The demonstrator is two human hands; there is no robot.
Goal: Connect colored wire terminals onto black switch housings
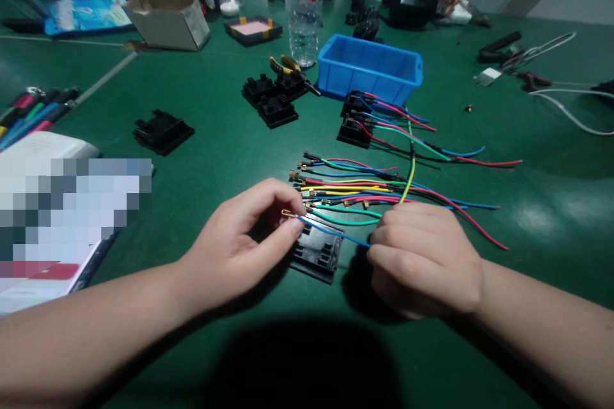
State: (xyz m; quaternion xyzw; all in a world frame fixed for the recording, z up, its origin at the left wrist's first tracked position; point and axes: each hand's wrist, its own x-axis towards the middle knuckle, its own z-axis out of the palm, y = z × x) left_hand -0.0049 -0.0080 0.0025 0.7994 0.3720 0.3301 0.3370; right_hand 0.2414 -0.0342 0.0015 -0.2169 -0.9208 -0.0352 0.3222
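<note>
Between thumb and forefinger my left hand pinches a blue wire close to its brass terminal end. My right hand is closed around the wire's other end, its fingertips turned away from view. Below the wire a black plastic socket housing lies on the table, partly covered by my left hand. Just beyond my hands is a spread of loose coloured wires with brass terminals. Behind them, two black housings have red, blue and green wires attached.
A blue bin stands behind the wires, beside a water bottle. Yellow-handled pliers rest on black housings; another housing sits left. A cardboard box, pens and booklet-like papers are leftward. Someone sits opposite.
</note>
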